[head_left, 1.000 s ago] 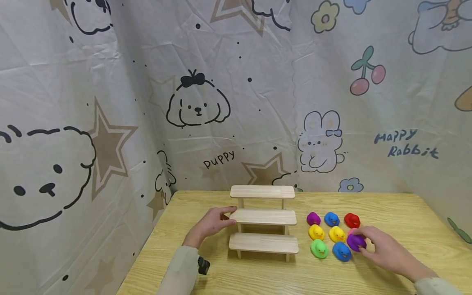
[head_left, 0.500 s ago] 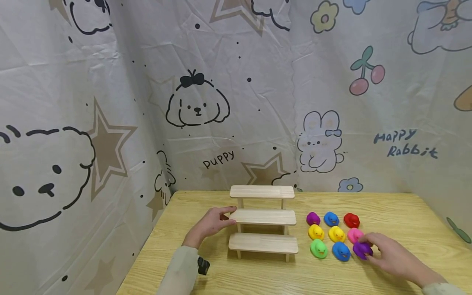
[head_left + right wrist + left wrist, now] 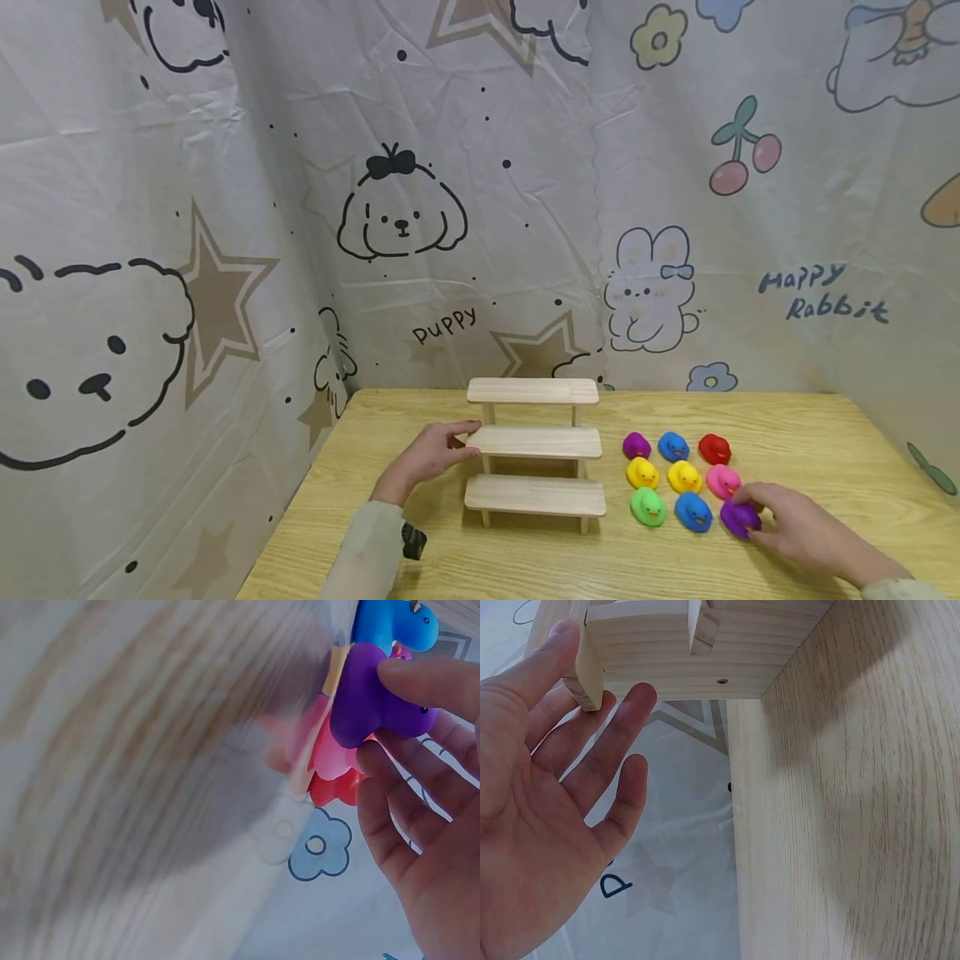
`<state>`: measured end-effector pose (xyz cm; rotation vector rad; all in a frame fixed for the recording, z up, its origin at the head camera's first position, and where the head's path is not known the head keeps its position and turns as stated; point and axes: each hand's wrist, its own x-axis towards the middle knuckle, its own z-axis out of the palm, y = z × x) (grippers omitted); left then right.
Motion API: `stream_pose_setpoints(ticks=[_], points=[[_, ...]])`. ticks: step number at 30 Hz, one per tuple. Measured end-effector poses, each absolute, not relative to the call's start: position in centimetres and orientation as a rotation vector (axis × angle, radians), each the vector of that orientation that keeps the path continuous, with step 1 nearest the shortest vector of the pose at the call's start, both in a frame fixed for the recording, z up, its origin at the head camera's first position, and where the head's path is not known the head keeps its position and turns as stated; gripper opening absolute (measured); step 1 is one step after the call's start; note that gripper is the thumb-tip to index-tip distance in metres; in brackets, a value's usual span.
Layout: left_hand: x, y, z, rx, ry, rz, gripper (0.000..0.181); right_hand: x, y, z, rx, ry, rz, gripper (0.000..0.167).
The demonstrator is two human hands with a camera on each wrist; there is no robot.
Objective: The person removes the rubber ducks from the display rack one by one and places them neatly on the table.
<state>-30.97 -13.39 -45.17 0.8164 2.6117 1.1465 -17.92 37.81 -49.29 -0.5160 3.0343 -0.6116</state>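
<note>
In the head view my right hand (image 3: 802,529) pinches a purple rubber duck (image 3: 740,518) at the front right corner of a group of small ducks. The right wrist view shows the thumb on one side of that purple duck (image 3: 367,697) and fingers on the other. My left hand (image 3: 427,454) grips the left end of the middle step of a three-tier wooden stand (image 3: 534,442). Seen from the left wrist, thumb and fingers lie on either side of the board's end (image 3: 589,671), with the other fingers spread loosely.
Beside the held duck sit a blue duck (image 3: 693,512), a pink duck (image 3: 723,481) and a green duck (image 3: 648,507). Behind them are two yellow ducks (image 3: 685,477), a red duck (image 3: 715,449) and others. A printed curtain (image 3: 525,208) hangs behind the wooden table (image 3: 375,567).
My right hand has moved the purple duck right and toward the front, away from the pink duck, which now shows fully. The left hand and the stand have stayed put.
</note>
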Motion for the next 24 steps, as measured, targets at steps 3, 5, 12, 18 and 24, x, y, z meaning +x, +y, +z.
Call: stream_pose_setpoints(ticks=[3, 5, 12, 18, 24], points=[[-30.93, -13.4, -45.18, 0.817, 2.606, 1.151, 0.051, -17.92, 37.99, -49.42, -0.529, 3.009, -0.635, 0.031], [-30.9, -13.39, -45.14, 0.819, 2.608, 1.151, 0.05, -17.94, 38.07, -49.46, -0.538, 2.997, -0.651, 0.031], [-30.88, -13.35, -45.07, 0.835, 2.618, 1.144, 0.049, -18.02, 38.0, -49.48, -0.508, 2.983, -0.664, 0.032], [-30.86, -13.31, -45.15, 0.828, 2.618, 1.147, 0.05, -18.14, 37.72, -49.38, -0.443, 2.979, -0.658, 0.033], [-30.73, -13.26, -45.26, 0.841, 2.625, 1.15, 0.049, -18.14, 37.6, -49.64, -0.464, 3.004, -0.665, 0.035]])
